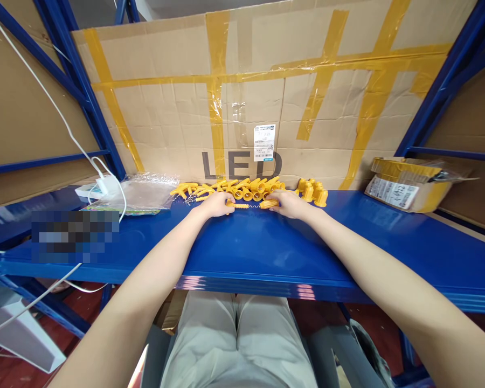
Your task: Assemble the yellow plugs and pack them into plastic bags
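Note:
My left hand [219, 205] is closed on a yellow threaded piece [241, 206], whose ridged shaft points right. A short silvery spring [254, 206] lies between that shaft and a yellow ribbed piece [268, 204], which my right hand [288, 205] grips by its right end. Just behind my hands, yellow hollow pieces [259, 186] are heaped in a row. Yellow branched pieces [185, 188] and small springs [189, 199] lie to the left of them. Several yellow pieces [320, 197] stand upright at the right of the heap.
The blue shelf top [250, 248] carries a plastic bag [145, 191] and a white power strip [105, 186] with a cable at left. An open carton [404, 186] sits at right. Behind stands a large taped cardboard sheet [165, 124]; blue posts flank it.

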A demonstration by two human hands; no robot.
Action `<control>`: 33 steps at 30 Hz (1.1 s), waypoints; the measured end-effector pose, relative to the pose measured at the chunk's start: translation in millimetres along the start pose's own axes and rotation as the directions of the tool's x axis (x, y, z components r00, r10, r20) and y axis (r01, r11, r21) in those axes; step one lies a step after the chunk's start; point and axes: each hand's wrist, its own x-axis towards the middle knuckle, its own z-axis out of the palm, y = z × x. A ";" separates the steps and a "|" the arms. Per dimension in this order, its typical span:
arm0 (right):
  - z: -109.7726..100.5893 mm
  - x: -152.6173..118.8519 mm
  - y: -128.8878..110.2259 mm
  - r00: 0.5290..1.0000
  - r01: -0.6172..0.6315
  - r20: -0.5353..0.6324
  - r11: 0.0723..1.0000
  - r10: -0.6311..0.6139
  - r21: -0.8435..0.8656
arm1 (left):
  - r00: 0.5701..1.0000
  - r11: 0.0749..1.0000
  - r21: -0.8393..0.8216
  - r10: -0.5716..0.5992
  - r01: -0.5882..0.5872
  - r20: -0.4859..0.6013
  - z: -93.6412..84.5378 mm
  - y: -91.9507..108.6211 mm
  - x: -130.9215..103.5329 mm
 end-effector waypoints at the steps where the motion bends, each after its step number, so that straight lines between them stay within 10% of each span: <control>1: -0.8 0.2 -2.1 1.000 0.008 0.002 1.000 -0.008 0.019 | 1.000 1.000 -0.011 0.007 -0.007 -0.008 0.5 0.5 -0.1; 33: 12.8 3.4 -9.4 0.990 -0.119 -0.010 0.853 0.144 0.508 | 0.991 0.997 -0.071 0.022 -0.031 -0.128 12.6 9.9 -0.2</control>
